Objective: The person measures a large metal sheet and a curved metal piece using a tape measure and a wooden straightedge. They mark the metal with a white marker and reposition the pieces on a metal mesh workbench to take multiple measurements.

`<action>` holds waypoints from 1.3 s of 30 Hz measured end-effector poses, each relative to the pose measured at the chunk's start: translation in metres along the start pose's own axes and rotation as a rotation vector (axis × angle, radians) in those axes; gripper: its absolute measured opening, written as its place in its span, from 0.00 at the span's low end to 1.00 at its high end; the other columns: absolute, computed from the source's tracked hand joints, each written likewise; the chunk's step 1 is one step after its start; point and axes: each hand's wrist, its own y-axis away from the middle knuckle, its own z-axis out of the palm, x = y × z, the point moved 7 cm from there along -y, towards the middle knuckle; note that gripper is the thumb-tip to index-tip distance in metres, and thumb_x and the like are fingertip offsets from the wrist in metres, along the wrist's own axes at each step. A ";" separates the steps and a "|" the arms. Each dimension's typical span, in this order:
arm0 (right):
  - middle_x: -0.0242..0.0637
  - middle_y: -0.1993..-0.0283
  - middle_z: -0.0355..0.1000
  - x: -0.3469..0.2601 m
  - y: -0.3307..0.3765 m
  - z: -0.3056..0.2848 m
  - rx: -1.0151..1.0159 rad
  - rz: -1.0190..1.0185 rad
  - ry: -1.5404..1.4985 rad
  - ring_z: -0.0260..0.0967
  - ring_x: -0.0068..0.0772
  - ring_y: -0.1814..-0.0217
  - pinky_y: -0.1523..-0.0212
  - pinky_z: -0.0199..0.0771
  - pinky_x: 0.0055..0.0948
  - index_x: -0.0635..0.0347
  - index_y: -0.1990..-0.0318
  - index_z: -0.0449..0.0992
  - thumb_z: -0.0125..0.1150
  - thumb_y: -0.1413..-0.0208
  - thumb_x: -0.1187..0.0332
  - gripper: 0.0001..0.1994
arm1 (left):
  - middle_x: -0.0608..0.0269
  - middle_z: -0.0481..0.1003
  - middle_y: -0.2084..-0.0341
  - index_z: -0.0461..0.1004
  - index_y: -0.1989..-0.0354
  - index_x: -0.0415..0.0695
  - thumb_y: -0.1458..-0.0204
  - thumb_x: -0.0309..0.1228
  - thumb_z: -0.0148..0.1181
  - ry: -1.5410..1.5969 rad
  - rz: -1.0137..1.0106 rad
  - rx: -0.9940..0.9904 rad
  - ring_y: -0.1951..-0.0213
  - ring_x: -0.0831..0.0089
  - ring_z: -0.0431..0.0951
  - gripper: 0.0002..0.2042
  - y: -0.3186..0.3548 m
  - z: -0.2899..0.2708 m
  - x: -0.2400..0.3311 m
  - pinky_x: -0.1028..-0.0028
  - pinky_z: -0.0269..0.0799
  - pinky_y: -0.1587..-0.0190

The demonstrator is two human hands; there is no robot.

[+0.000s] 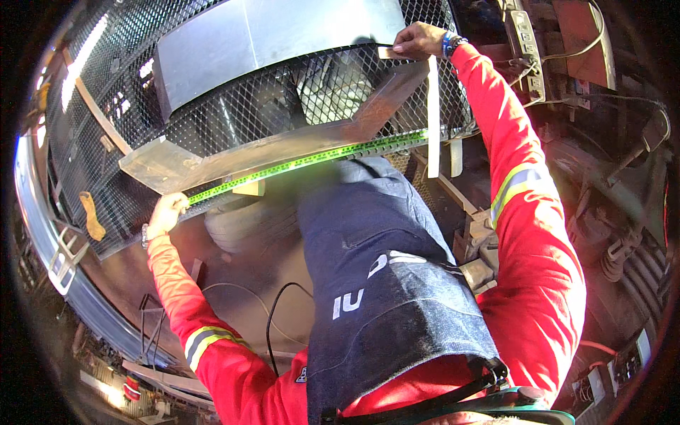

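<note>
My left hand [168, 214] is closed, pinching the near-left end of a bright green measuring tape [283, 168]. The tape runs up to the right along the front edge of a bent metal piece [283, 145], whose two ends angle off. At the far right, my right hand [421, 40] is closed, its fingers around a small flat tan piece [388, 53] by the corner of a grey sheet-metal panel [283, 35]. A pale straight strip [433, 117] lies just below that hand, crossing the tape's far end; what it is I cannot tell.
Expanded metal mesh [92, 156] forms the work surface under the pieces. A yellowish-brown scrap [92, 216] lies on it at left. A power strip [528, 49] with cables hangs at upper right. Below the mesh are a tire-like round shape [251, 223] and a thin dark cable [273, 319].
</note>
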 end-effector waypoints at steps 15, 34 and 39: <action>0.29 0.70 0.75 -0.024 0.013 -0.001 -0.005 -0.032 0.076 0.67 0.19 0.70 0.67 0.68 0.24 0.60 0.63 0.80 0.62 0.45 0.56 0.15 | 0.72 0.68 0.82 0.71 0.75 0.42 0.44 0.30 0.53 -0.038 0.049 -0.089 0.76 0.79 0.65 0.09 -0.003 0.006 0.016 0.75 0.63 0.70; 0.26 0.75 0.71 -0.011 0.001 0.007 0.039 0.099 -0.026 0.64 0.18 0.74 0.73 0.63 0.22 0.60 0.66 0.77 0.62 0.46 0.57 0.14 | 0.63 0.75 0.80 0.78 0.70 0.44 0.49 0.34 0.58 -0.020 0.163 0.040 0.77 0.74 0.72 0.08 -0.005 0.001 -0.022 0.70 0.67 0.73; 0.25 0.75 0.71 -0.011 0.006 0.004 0.049 0.090 -0.058 0.63 0.15 0.77 0.78 0.59 0.18 0.62 0.64 0.78 0.64 0.46 0.58 0.14 | 0.63 0.74 0.79 0.75 0.72 0.41 0.48 0.33 0.51 -0.064 0.234 0.092 0.77 0.73 0.70 0.10 0.001 0.005 -0.010 0.70 0.67 0.72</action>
